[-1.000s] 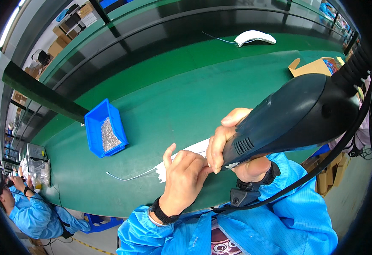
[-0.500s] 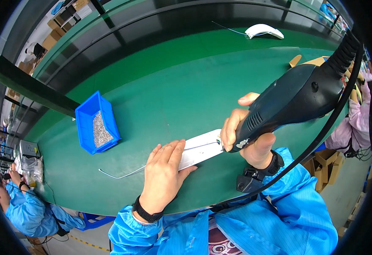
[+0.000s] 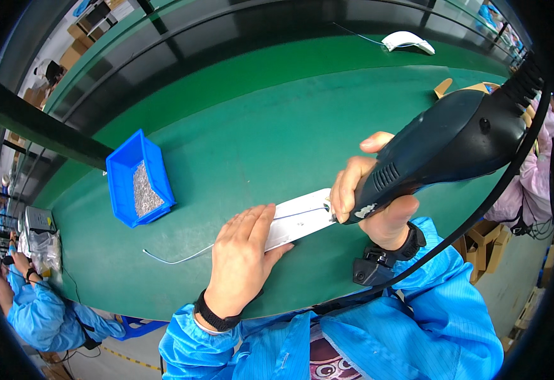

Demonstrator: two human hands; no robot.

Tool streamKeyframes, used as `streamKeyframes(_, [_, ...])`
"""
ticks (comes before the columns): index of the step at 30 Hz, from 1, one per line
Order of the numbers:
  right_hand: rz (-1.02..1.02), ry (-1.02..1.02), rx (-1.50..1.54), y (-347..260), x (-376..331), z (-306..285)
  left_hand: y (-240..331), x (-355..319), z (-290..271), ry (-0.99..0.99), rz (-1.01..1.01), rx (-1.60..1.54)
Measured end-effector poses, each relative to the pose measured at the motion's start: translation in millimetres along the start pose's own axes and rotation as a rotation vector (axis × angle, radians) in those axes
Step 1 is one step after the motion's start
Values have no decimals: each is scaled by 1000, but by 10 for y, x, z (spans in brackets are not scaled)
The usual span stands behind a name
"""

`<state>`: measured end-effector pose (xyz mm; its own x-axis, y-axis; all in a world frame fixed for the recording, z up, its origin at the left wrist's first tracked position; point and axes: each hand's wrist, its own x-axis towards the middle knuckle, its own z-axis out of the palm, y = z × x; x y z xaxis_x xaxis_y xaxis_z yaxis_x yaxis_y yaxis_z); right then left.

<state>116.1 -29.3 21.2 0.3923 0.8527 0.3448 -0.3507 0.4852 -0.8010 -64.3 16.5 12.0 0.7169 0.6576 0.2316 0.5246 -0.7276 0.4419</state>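
On the green counter [image 3: 277, 126], the left hand [image 3: 242, 259] lies flat with fingers spread, pressing down a long white strip [image 3: 299, 221], while the right hand [image 3: 369, 196] is wrapped tight around a dark power screwdriver [image 3: 445, 149] whose tip meets the strip's right end. A thin white wire [image 3: 176, 258] trails from under the left hand. Well left of the strip, an open blue bin [image 3: 120, 174] holds a heap of small silvery screws [image 3: 144, 193].
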Motion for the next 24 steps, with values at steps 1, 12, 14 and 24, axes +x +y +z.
streamKeyframes(1, [5,6,0,-9,0,-6,4,4,0,-1,-2,-4])
streamKeyframes(12, [46,-23,35,10,6,-181,108,106,95,-18,2,28])
streamKeyframes(14, [52,-26,44,13,18,-233,131,115,118,-20,0,42])
streamKeyframes(24, [25,-120,-21,30,-17,-232,149,101,125,-17,12,62])
